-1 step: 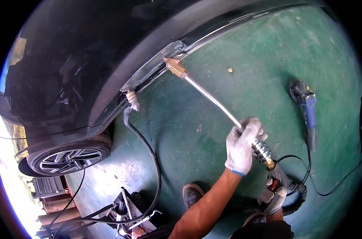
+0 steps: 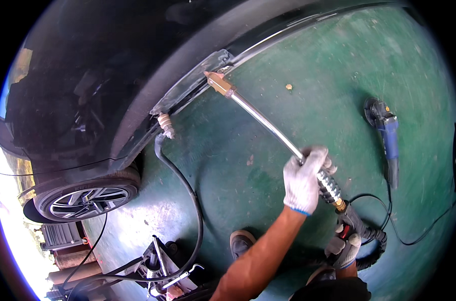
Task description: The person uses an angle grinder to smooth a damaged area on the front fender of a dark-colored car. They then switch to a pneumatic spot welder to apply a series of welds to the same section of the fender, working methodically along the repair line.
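My gloved left hand [image 2: 304, 181] is closed around the lower end of the shiny rod of a slide-hammer dent puller [image 2: 265, 122], just above its ribbed metal weight [image 2: 329, 187]. Farther back, my gloved right hand [image 2: 345, 247] grips the puller's dark pistol handle, which has a red switch. The puller's brass-coloured head [image 2: 219, 84] points at the lower edge of a dark car [image 2: 132, 55]. Its pointed tip meets or nearly meets a bare, ground metal patch [image 2: 188, 86] there. A clamp-like connector [image 2: 165, 125] with a thick cable [image 2: 192, 193] is attached at the patch's near end.
A blue angle grinder [image 2: 389, 140] lies on the green floor [image 2: 243, 195] at the right, its cord trailing. The car's wheel [image 2: 90, 200] is at the left. A tool cart or case with metal tools [image 2: 160, 271] stands low at the left, near my shoe [image 2: 242, 244].
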`<state>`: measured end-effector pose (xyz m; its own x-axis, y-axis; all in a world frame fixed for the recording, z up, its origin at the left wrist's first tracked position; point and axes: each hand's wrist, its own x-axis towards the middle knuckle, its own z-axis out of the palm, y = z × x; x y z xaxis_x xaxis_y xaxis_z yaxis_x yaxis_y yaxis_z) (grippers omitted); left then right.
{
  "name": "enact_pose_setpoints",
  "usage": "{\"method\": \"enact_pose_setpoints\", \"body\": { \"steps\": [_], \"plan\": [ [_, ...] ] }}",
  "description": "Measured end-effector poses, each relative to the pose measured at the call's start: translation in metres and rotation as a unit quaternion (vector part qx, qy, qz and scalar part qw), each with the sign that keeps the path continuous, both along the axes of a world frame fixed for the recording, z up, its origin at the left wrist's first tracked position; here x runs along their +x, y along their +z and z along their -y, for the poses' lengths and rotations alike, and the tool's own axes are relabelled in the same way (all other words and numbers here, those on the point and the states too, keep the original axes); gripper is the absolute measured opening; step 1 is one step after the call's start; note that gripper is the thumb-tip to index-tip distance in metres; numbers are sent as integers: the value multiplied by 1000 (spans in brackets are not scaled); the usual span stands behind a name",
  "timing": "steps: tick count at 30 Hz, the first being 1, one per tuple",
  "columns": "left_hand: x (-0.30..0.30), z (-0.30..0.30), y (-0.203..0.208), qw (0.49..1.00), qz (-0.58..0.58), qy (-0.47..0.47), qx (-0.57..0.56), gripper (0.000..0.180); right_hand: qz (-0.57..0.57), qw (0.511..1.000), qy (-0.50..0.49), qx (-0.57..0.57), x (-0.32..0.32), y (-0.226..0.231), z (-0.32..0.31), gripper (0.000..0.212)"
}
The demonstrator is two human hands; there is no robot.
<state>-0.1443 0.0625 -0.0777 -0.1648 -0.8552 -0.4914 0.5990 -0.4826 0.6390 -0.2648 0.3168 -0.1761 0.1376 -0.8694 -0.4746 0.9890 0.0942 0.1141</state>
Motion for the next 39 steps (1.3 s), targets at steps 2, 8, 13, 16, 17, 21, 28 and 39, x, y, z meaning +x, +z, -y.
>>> {"method": "enact_pose_setpoints", "body": {
  "steps": [2,8,13,16,17,21,28,39],
  "plan": [
    [10,17,4,999,0,-35,-12,27,-11,1000,7,-10,-2,-3,-1,56],
    [2,-9,9,999,42,-35,-3,41,35,999,-36,-16,2,8,10,59],
    [43,34,8,965,117,38,-231,38,45,998,-39,35,4,26,24,53],
    [61,106,71,971,71,160,-162,19,8,1000,-26,3,2,29,22,51],
    [59,124,87,976,91,136,-144,17,6,1000,-26,-5,1,28,22,50],
    [55,145,93,991,82,90,-55,12,-80,996,-7,-48,0,11,4,49],
    [91,146,73,975,-141,-29,-170,20,-93,995,-11,-30,2,29,16,48],
    [70,134,90,971,156,148,-101,14,14,1000,-13,21,-4,18,23,49]
  ]
}}
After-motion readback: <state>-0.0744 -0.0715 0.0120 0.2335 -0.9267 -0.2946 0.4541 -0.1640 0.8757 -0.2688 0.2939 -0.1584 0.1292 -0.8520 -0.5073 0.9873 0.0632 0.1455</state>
